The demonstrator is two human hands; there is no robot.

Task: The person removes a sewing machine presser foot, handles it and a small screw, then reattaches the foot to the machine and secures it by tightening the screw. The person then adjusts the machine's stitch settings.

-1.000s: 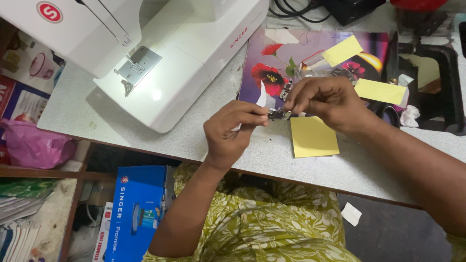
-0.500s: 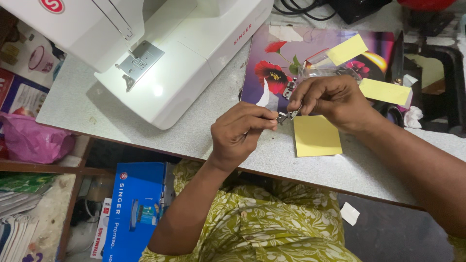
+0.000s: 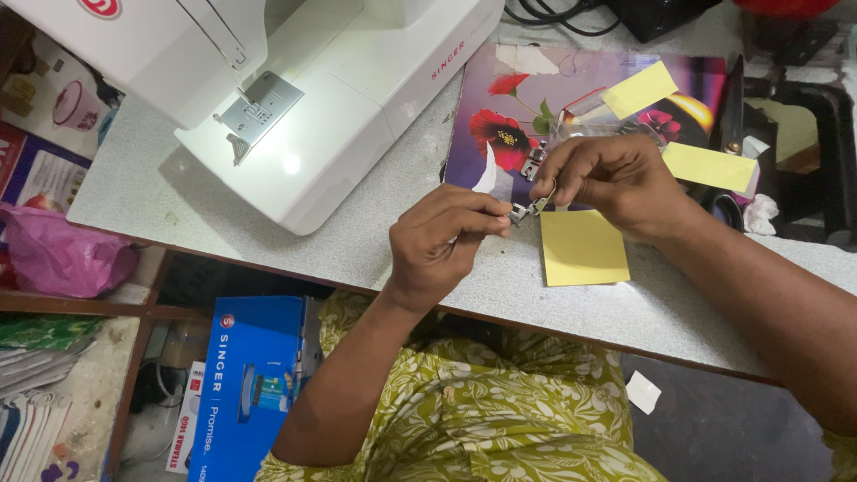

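A speckled grey stone counter (image 3: 375, 254) runs across the view, its front edge trimmed in brown wood. A white sewing machine (image 3: 295, 107) stands on it at the upper left, its own lamp throwing a bright patch on the machine bed. Below the counter on the left, wooden shelves (image 3: 80, 308) carry a pink plastic bag (image 3: 58, 254) and stacked papers (image 3: 36, 393). A blue cardboard box (image 3: 254, 384) stands on the floor beside them. Black cables (image 3: 571, 16) lie at the back

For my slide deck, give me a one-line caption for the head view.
Both hands, left and right, pinch a small metal part above a yellow note, beside a white sewing machine.
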